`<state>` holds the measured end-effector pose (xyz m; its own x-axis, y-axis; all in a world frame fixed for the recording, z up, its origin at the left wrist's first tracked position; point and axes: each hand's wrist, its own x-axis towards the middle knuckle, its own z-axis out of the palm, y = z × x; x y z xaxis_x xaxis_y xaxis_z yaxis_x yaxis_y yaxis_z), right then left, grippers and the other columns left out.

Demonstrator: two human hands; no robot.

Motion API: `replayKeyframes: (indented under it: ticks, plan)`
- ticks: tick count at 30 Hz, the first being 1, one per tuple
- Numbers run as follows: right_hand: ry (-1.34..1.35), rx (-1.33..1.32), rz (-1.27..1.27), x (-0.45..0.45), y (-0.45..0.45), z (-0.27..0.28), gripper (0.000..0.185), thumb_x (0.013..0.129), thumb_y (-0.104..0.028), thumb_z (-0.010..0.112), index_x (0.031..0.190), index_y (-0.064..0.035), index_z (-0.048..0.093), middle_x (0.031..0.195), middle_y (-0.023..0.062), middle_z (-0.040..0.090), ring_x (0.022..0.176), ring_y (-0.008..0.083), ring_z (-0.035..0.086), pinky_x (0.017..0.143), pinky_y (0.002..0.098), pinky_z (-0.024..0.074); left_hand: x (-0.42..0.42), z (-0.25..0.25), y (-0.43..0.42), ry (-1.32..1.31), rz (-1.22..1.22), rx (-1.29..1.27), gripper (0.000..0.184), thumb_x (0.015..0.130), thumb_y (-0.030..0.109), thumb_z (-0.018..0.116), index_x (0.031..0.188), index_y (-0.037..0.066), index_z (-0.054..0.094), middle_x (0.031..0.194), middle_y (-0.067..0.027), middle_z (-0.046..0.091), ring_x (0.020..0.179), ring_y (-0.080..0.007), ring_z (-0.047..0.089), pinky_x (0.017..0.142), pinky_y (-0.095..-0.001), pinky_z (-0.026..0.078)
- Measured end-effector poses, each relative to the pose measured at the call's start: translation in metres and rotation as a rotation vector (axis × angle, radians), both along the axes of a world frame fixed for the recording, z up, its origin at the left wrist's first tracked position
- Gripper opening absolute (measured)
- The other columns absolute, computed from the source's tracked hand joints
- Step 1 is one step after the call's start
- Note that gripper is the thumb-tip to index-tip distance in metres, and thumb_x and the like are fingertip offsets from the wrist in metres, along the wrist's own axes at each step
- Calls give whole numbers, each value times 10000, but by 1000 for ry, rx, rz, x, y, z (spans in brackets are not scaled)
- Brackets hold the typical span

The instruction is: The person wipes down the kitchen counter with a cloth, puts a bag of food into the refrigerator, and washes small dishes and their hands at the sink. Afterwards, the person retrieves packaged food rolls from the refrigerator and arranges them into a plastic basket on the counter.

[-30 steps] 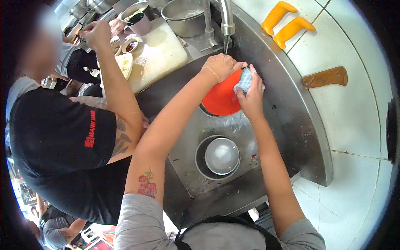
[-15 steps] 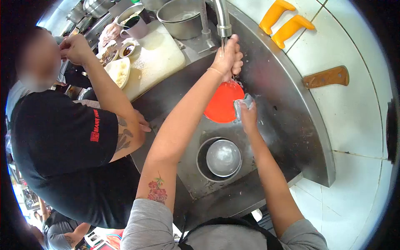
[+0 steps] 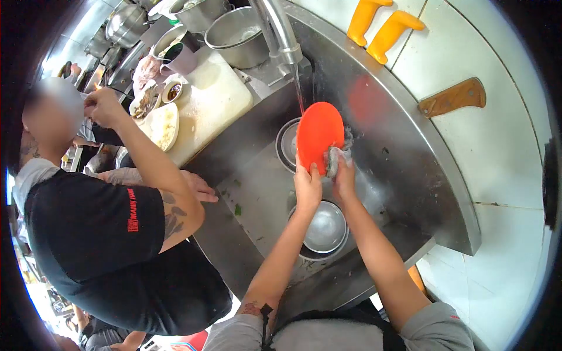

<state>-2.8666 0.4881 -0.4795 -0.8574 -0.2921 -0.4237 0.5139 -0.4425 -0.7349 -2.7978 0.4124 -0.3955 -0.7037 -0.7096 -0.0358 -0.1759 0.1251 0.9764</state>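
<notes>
My left hand [image 3: 308, 186] grips the near edge of a red-orange round plate [image 3: 318, 130], which is tilted up over the sink. Wrapped in my right hand [image 3: 344, 180] is a wet greyish scrubbing cloth [image 3: 338, 159], pressed near the plate's lower right edge. Water runs from the faucet [image 3: 285, 51] and falls at the plate's upper left edge. Behind the plate, partly hidden, sits a metal bowl [image 3: 287, 144] on the sink floor. Below my hands another metal bowl [image 3: 325, 229] rests inside a larger round container.
The steel sink [image 3: 410, 158] curves around my hands. On the left, a co-worker [image 3: 99, 228] leans on the sink edge beside a white cutting board [image 3: 225, 96] with dishes. A metal pot [image 3: 237, 44] stands behind. Yellow-orange handles [image 3: 393, 35] and a wooden-handled tool [image 3: 456, 98] lie along the right wall.
My left hand has moved from under the faucet to the plate's near edge. The plate has been raised and tilted, uncovering a bowl behind it. The camera view has shifted slightly.
</notes>
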Motion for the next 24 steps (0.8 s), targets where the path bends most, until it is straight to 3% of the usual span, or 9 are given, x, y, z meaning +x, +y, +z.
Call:
replayKeyframes:
  ticks: [1, 4, 8, 11, 14, 17, 20, 23, 24]
  plan:
    - [133, 169, -9, -3, -1, -5, 355, 926, -149, 518, 1264, -42, 497, 1142, 96, 611, 1032, 204, 603, 905, 339, 476, 3, 3, 0, -63, -51, 161, 510, 902, 20, 496, 1388, -24, 349, 1300, -254, 532, 1223, -338, 522, 1009, -378, 404]
    - [522, 595, -10, -31, -6, -5, 446, 908, -130, 549, 1333, -42, 446, 1162, 142, 597, 1058, 275, 584, 937, 391, 448, 12, 4, -33, 29, -253, -119, 506, 893, -2, 482, 1385, -7, 364, 1194, -208, 619, 1077, -300, 625, 941, -359, 465]
    - [1058, 922, 127, -56, -22, 78, 600, 801, -54, 633, 1363, -68, 423, 1289, 193, 521, 1170, 375, 494, 1006, 427, 391, 20, 37, -61, -181, -460, 417, 489, 858, 21, 466, 1346, 26, 435, 1101, -87, 626, 949, -164, 620, 822, -318, 517]
    - [1415, 771, 17, -39, -60, 104, 698, 768, -49, 645, 1408, -59, 366, 1371, 187, 452, 1269, 383, 415, 1084, 479, 303, 5, 29, -65, -64, -423, 420, 496, 851, 43, 461, 1346, 41, 441, 1075, -61, 615, 887, -139, 615, 738, -275, 524]
    - [1393, 735, 269, -29, -68, 105, 750, 782, -35, 626, 1451, -77, 289, 1461, 180, 344, 1325, 402, 344, 1129, 489, 245, -2, 25, -75, 13, -382, 519, 485, 859, 54, 458, 1341, 31, 416, 1117, -88, 602, 918, -184, 633, 740, -326, 560]
    - [1427, 825, 287, -63, -75, 93, 692, 781, -45, 635, 1424, -130, 396, 1475, 145, 341, 1341, 356, 343, 1085, 426, 353, 11, 23, -72, -19, -409, 578, 464, 867, 59, 456, 1325, 10, 392, 1155, -128, 589, 925, -238, 651, 713, -379, 594]
    - [1292, 781, 416, -79, -72, 110, 557, 792, -17, 557, 1327, -171, 533, 1385, 121, 462, 1096, 320, 579, 940, 351, 491, 14, 3, -65, -205, -526, 575, 484, 870, 45, 456, 1345, 3, 369, 1176, -149, 582, 912, -256, 658, 665, -370, 606]
    - [1161, 575, 531, -90, -83, 94, 500, 798, -13, 509, 1284, -122, 563, 1238, 132, 575, 959, 306, 648, 849, 380, 535, 13, -35, -26, -413, -662, 563, 478, 901, 49, 455, 1369, -2, 370, 1155, -166, 606, 877, -261, 673, 597, -354, 604]
    - [850, 391, 599, -88, -85, 97, 474, 803, -29, 512, 1268, -103, 568, 1183, 128, 593, 937, 294, 655, 821, 383, 541, 8, -52, -12, -441, -715, 461, 504, 888, 40, 477, 1377, 4, 361, 1132, -188, 608, 838, -278, 684, 570, -352, 604]
